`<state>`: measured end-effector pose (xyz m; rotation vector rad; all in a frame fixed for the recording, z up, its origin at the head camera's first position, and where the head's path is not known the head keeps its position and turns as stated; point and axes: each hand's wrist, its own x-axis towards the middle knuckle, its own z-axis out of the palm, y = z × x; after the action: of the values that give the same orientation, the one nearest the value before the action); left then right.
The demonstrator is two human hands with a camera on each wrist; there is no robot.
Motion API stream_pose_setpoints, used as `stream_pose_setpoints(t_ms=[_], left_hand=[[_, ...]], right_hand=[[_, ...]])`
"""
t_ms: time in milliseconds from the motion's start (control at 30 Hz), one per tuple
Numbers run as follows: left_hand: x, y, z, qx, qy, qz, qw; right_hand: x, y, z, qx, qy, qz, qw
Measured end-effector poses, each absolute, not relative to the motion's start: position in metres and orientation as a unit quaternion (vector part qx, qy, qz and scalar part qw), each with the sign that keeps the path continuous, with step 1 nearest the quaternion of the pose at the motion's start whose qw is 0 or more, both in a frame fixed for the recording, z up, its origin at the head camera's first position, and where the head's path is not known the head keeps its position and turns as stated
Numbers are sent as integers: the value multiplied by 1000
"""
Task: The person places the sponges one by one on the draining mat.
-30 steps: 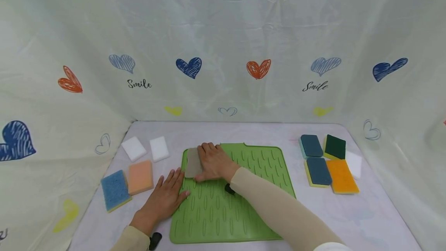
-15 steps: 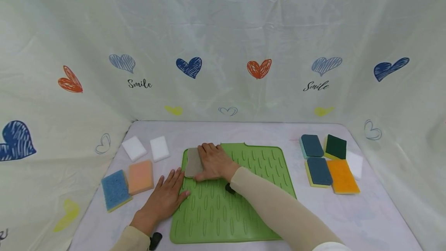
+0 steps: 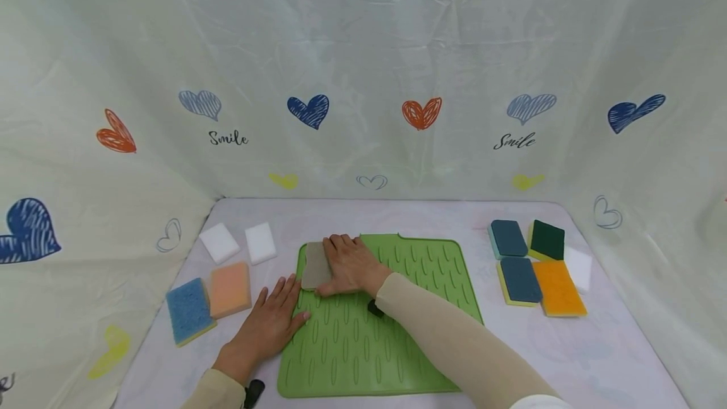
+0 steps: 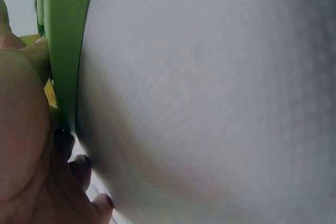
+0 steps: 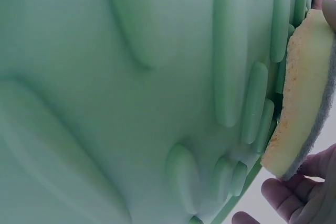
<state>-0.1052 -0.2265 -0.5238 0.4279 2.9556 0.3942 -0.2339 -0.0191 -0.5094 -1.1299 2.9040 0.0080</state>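
On the upper left corner of a green ridged silicone mat [image 3: 369, 346] lies a scrubbing sponge [image 3: 315, 265] with a grey top face. My right hand [image 3: 353, 267] holds it down from the right side. In the right wrist view, the sponge [image 5: 307, 103] shows a yellow body between thumb and fingers [image 5: 286, 198], its lower face against the mat. My left hand [image 3: 269, 317] lies flat along the mat's left edge, fingers straight and thumb over the mat. The left wrist view shows this palm [image 4: 21, 129] beside the mat's green rim [image 4: 65, 35].
Left of the mat are two white sponges [image 3: 219, 243], a peach sponge [image 3: 230, 289] and a blue sponge [image 3: 190, 311]. Grouped at the right are two dark blue-topped sponges [image 3: 520, 279], a dark green one [image 3: 547, 240], an orange one [image 3: 559, 288] and a white one [image 3: 577, 267].
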Motion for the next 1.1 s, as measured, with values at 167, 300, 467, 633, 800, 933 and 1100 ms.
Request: stream_pose_setpoints(t_ms=[167, 300, 467, 633, 800, 933, 1100], left_hand=[[-105, -226, -525, 142, 979, 131, 63], [-105, -226, -525, 142, 979, 130, 62], [-104, -227, -526, 140, 980, 126, 62], [-105, -227, -527, 138, 981, 121, 62], [-106, -226, -527, 137, 980, 129, 61], [-105, -226, -527, 138, 980, 131, 62], [-106, -226, -526, 139, 980, 127, 63]], right_hand=[[-233, -19, -509, -360, 933, 1, 9], [-232, -17, -509, -362, 932, -2, 12], [-231, -11, -502, -374, 927, -7, -19], [-230, 9, -495, -388, 919, -13, -67], [-233, 48, -492, -395, 912, -11, -115], [-237, 93, -486, -383, 914, 2, -134], [-247, 162, -474, -358, 924, 34, -129]])
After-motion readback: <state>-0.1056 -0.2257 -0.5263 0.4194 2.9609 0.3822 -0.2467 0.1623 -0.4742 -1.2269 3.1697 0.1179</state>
